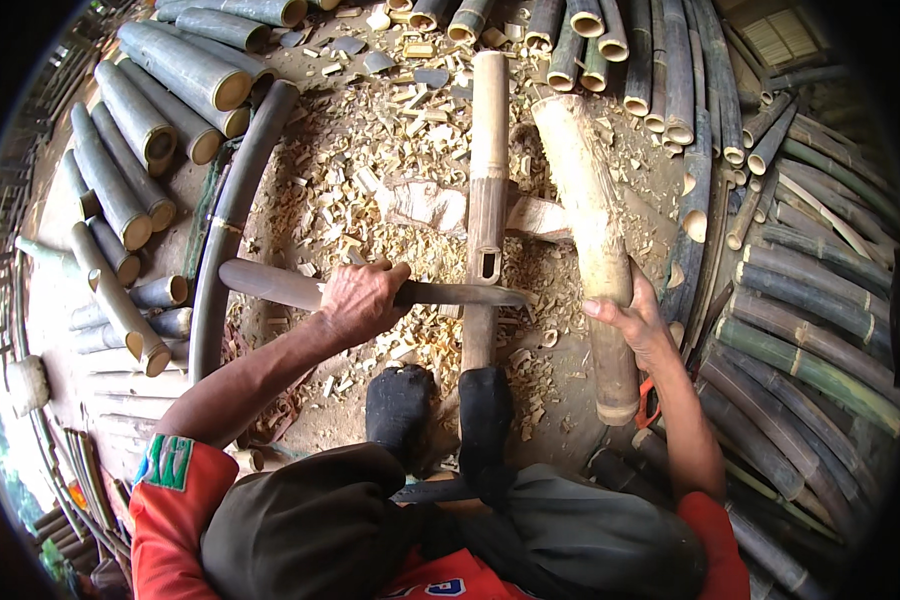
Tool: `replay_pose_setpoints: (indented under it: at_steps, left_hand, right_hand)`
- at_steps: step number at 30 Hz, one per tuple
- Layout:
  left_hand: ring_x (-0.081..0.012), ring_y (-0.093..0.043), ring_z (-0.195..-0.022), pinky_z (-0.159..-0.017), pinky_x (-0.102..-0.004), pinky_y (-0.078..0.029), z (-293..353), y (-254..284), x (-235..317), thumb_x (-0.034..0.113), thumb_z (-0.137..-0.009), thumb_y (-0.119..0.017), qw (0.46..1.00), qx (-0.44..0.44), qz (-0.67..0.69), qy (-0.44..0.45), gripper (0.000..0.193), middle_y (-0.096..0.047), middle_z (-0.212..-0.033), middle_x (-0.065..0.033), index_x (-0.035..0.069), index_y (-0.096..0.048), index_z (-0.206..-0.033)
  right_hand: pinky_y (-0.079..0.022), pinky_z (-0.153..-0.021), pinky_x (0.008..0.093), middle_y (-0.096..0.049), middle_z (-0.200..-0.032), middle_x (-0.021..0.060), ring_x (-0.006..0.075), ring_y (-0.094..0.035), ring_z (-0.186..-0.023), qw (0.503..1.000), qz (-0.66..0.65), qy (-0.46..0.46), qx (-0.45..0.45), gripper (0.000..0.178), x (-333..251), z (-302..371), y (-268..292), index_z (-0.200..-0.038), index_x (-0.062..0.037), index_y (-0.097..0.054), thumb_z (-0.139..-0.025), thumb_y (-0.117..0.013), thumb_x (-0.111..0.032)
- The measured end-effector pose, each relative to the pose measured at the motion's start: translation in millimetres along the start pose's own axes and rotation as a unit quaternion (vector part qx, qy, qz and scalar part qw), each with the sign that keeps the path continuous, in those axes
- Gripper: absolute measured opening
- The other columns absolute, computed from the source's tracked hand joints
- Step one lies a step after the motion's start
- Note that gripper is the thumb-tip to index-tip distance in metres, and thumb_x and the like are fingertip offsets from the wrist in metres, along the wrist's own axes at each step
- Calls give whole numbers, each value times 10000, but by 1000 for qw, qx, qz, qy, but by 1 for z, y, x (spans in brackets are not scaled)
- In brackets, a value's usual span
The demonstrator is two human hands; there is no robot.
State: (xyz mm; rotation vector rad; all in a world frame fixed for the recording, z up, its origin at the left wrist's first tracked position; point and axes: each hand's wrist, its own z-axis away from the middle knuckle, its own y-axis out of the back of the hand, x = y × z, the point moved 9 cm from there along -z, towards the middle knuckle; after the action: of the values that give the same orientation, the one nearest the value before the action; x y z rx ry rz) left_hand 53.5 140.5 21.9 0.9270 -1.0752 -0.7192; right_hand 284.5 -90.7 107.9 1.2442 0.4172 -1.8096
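Dark bamboo culms (pixel 107 180), cut, ranged along the left edge of the floor (pixel 565 420). Long dark pole (pixel 227 225), slightly curved, just right of the culms. Long-handled knife (pixel 270 283), brown handle overlapping the pole in view, dark blade (pixel 460 293) pointing right. Left hand (pixel 358 300), clenched round the knife near its middle. Pale shavings (pixel 420 345), strewn across mid-floor. Short wood block (pixel 425 205), crosswise beneath the slotted bamboo piece (pixel 488 215). Same piece, lengthwise at mid-floor, with rectangular opening; blade crossing just nearer than the opening, contact impossible to tell. Thick pale log (pixel 590 220), rough-surfaced, lengthwise, right of the slotted piece. Right hand (pixel 630 320), grasping the log toward its near end, thumb on top. Orange item (pixel 648 402), partly hidden, beside that end. Stacked bamboo (pixel 820 370), greenish to dark, along the floor's right edge.
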Motion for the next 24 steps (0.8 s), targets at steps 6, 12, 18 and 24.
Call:
replay_pose_setpoints:
  at_steps: [6, 12, 18, 24]
  left_hand:
    - [-273, -670, -595, -559, -465, -546, -6, -10, -7, 307, -967, -706, 999, -42, 13, 6, 249, -671, -723, -101, 73, -645, -908]
    - [-202, -605, -521, -477, -395, -499, -1, -26, -23, 247, -1059, -557, 988, -131, -67, 56, 244, -699, -721, -100, 71, -658, -921]
    - [-239, -650, -546, -511, -440, -541, -13, -20, -11, 139, -1032, -521, 990, -123, -68, 3, 190, -685, -676, -116, 42, -677, -983]
    - [-217, -644, -555, -488, -433, -524, -8, -30, -23, 110, -1031, -518, 986, -131, -101, 12, 158, -689, -700, -115, 38, -652, -985]
  right_hand:
    - [-495, -1087, 414, -622, -1322, 193, 258, -625, -1238, 997, 69, 7, -44, 1000, 8, -5, -1, -1472, 39, -434, -735, -925, -425]
    - [-613, -911, 442, -674, -1205, 268, 349, -701, -1130, 882, 440, 128, -111, 830, -13, -5, -30, -1376, 18, -480, -775, -900, -372]
    - [-612, -769, 408, -671, -1034, 153, 276, -696, -929, 553, 580, 562, -205, 676, -3, -2, -42, -1258, -57, -586, -756, -901, -380]
    - [-608, -758, 410, -659, -1008, 87, 222, -677, -891, 578, 612, 491, -225, 815, -18, 8, -69, -1239, -53, -604, -603, -944, -433]
